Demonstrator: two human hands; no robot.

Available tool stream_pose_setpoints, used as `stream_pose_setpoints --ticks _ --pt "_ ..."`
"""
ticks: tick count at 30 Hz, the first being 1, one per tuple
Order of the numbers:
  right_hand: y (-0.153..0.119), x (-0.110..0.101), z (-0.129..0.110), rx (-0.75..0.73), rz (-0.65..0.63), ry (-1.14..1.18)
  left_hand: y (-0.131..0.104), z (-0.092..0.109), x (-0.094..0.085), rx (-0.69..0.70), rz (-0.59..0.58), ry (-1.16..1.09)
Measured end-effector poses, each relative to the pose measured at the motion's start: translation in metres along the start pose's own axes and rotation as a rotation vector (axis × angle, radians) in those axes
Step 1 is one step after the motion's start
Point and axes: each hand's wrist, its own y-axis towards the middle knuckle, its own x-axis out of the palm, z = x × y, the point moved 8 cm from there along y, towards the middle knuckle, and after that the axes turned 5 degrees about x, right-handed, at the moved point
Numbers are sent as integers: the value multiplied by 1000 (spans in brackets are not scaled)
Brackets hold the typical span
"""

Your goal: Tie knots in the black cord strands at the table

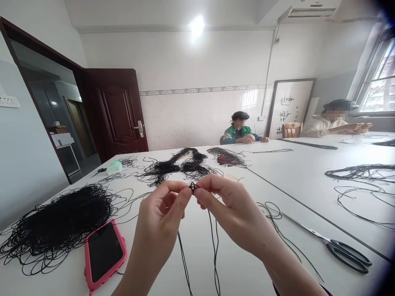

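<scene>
Between my fingertips, above the white table, is a small knot of black cord (192, 188). My left hand (165, 209) pinches its left side between thumb and forefinger. From the right, my right hand (228, 209) pinches the same knot, its thumb and forefinger closed. Thin black cord ends (215, 255) hang below both hands toward the table's near edge. The other fingers of each hand are curled, and part of the cord inside them is hidden.
A heap of black cord (68, 218) and a pink-cased phone (105, 253) lie left. Scissors (342, 248) and loose cord (274, 213) lie right. Ahead are black cord bundles (168, 167) and a pale green object (115, 167). Two people (240, 129) sit across the white table (247, 187).
</scene>
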Motion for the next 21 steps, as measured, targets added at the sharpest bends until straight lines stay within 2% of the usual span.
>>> stream_pose_setpoints --ticks 4,7,10,12,14,17,19,21 --pt "-1 -2 0 9 1 -4 4 -5 5 25 -82 -68" --pt "0 -5 3 34 27 -27 4 -7 4 40 -91 -94" --pt "1 -7 7 43 79 -65 3 -10 7 -21 -109 -224" --pt "0 -10 7 -2 188 -87 1 -12 11 -96 -127 -373" --pt "-5 -17 -3 -150 367 -159 -1 -14 16 -171 -136 -537" --pt "-25 -13 -29 -512 582 -440 -3 -15 24 -230 -138 -725" --pt "-36 -3 -38 -691 613 -615 -3 -17 26 -230 -133 -736" --pt "-39 4 -40 -762 587 -692 -1 -15 23 -171 -115 -633"
